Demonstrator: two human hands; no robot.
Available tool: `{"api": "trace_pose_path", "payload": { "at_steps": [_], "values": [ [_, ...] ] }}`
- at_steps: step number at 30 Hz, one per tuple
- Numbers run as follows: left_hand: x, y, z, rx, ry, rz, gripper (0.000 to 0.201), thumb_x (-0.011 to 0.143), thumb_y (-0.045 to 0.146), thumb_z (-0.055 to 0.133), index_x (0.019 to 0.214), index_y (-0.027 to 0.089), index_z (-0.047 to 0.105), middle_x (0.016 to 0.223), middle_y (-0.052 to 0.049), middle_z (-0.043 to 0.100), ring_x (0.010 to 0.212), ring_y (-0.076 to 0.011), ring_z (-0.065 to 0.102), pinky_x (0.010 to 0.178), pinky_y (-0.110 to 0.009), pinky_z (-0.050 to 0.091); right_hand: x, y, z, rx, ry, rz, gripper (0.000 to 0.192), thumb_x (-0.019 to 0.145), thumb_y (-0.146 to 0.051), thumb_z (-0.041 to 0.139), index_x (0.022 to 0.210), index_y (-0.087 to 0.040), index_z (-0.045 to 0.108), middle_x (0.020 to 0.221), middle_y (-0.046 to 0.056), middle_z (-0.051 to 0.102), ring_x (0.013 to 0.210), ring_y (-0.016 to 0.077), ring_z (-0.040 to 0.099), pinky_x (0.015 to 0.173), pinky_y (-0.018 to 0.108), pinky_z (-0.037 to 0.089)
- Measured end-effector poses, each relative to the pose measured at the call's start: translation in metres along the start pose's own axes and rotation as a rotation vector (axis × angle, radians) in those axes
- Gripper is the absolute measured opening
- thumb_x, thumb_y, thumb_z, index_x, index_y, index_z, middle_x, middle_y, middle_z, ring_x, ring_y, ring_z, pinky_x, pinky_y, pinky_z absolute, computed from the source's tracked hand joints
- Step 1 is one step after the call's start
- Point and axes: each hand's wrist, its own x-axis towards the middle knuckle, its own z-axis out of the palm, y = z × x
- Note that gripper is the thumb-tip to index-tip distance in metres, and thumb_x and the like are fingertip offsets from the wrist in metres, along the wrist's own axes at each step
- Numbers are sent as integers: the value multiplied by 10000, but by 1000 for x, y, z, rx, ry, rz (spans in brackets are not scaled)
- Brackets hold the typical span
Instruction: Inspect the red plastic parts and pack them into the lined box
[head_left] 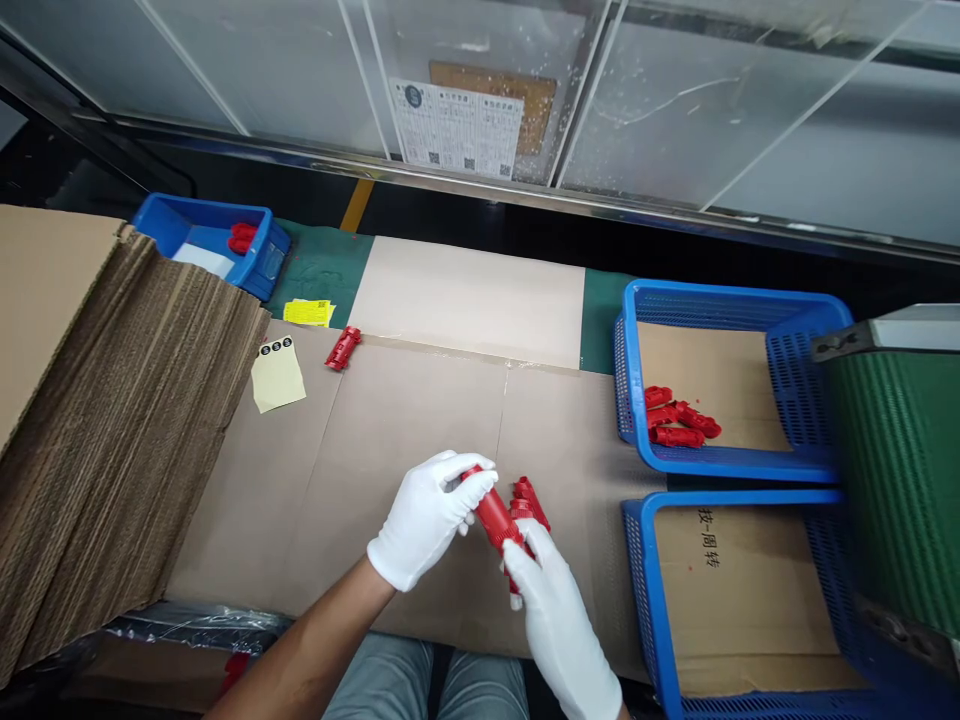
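Both gloved hands, left hand [426, 520] and right hand [551, 610], grasp what seems one red plastic part [495, 515] just left of the near blue basket [645, 590]; firm, square grip suits it.

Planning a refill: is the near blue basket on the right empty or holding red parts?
Empty of parts: the near blue basket shows only its cardboard liner.

both gloved hands hold one red plastic part [495, 515] over the cardboard-covered counter [405, 420]: the left hand [424, 520] wraps its upper end, the right hand [559, 620] its lower end. a second red piece [531, 500] lies just beside them. the nearer blue basket [645, 590] holds cardboard; the farther basket [626, 370] holds red parts [679, 418]. a stack of flat cardboard [112, 420] lies at left.
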Motion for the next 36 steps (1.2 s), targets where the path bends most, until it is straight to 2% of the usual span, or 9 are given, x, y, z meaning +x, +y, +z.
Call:
{"api": "trace_pose_path", "payload": {
  "at_steps": [3, 8, 13, 18, 23, 26, 28, 32, 36],
  "values": [
    [-4, -2, 2, 36, -3, 126, 283, 795, 416, 688, 935, 174, 731, 798, -3, 553, 487, -72, 520, 473, -207, 462, 1, 6, -2, 204, -51, 59, 738, 759, -703, 511, 1305, -207, 515, 1078, 84, 648, 683, 115, 514, 584, 237, 475],
    [-5, -8, 7, 55, 38, 142, 259, 804, 412, 684, 930, 193, 739, 818, -15, 558, 555, -91, 547, 461, -194, 461, 5, 6, -2, 328, -61, 128, 886, 658, -651, 633, 1376, -185, 403, 1384, 142, 498, 835, 145, 562, 599, 241, 479],
    [-6, -5, 11, 87, 83, 120, 282, 777, 422, 694, 905, 173, 733, 826, -23, 583, 531, -94, 548, 434, -201, 462, 6, 2, -4, 345, -100, 141, 931, 634, -667, 632, 1383, -172, 386, 1355, 159, 500, 844, 160, 558, 614, 273, 506],
    [-6, -3, 15, -180, 112, -165, 401, 769, 509, 688, 871, 124, 641, 588, -4, 587, 433, -101, 514, 436, -203, 439, 4, -15, -3, -76, 31, -8, 548, 720, -588, 589, 1134, -229, 618, 1226, 90, 544, 986, 199, 575, 828, 327, 540],
    [-13, -21, 9, -146, 74, -234, 504, 828, 646, 581, 773, 145, 565, 446, 19, 500, 394, -109, 449, 434, -216, 376, 3, -22, 2, -308, 86, -144, 383, 772, -556, 571, 1010, -271, 665, 1221, 59, 521, 1025, 184, 578, 937, 312, 508],
    [-19, -31, 1, 126, 94, -52, 453, 915, 555, 507, 691, 162, 519, 585, -12, 562, 542, -130, 534, 563, -239, 447, 5, -14, 2, -251, 81, -216, 483, 778, -646, 546, 1030, -252, 669, 1244, 78, 546, 1122, 206, 559, 1002, 312, 493],
    [-23, -32, -5, 214, 100, 147, 292, 928, 428, 524, 818, 164, 583, 806, -37, 624, 738, -155, 605, 701, -253, 495, 7, -10, 1, -207, 44, -235, 514, 770, -660, 560, 1054, -248, 675, 1240, 76, 569, 1164, 211, 539, 1017, 302, 487],
    [-26, -22, -16, 314, -100, 452, 135, 928, 253, 537, 1009, 207, 636, 961, -40, 631, 871, -151, 620, 804, -254, 501, 7, -12, -1, -102, -130, -203, 535, 805, -650, 527, 1097, -223, 663, 1170, 70, 603, 1138, 202, 540, 1049, 322, 462],
    [-25, -10, -21, 366, -272, 497, 157, 946, 223, 529, 1055, 222, 641, 1009, -43, 640, 892, -147, 622, 827, -254, 493, 6, -16, -1, -26, -209, -191, 514, 833, -611, 522, 1138, -215, 637, 1155, 64, 599, 1125, 187, 543, 1051, 312, 443]
  ]
}}
